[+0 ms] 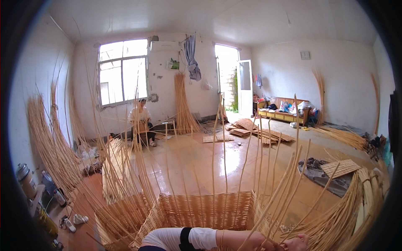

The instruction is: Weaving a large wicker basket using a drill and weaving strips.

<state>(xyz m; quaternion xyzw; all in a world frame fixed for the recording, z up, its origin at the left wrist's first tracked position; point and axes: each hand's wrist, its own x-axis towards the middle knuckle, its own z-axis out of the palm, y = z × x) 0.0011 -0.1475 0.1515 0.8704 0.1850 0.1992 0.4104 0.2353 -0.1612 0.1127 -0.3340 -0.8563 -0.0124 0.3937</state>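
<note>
Right below the camera stands a half-woven wicker basket (201, 213), its uncut stakes (259, 167) rising tall and springy. It looks light and stiff in the woven wall but whippy above, so the rim is the better hold. One hand (298, 242) is closed around stakes at the right corner; which hand I cannot tell. A glossy tiled floor (188, 159) spreads beyond, willow bundles (184, 104) against white walls, another person (141, 121) seated below the window (123, 71).

Rough woven wicker basket (201, 211) – matt, pale straw, smooth bare willow rods (259, 167), glossy tan tiled floor (188, 159), matt whitewashed walls (347, 75) – scuffed
</note>
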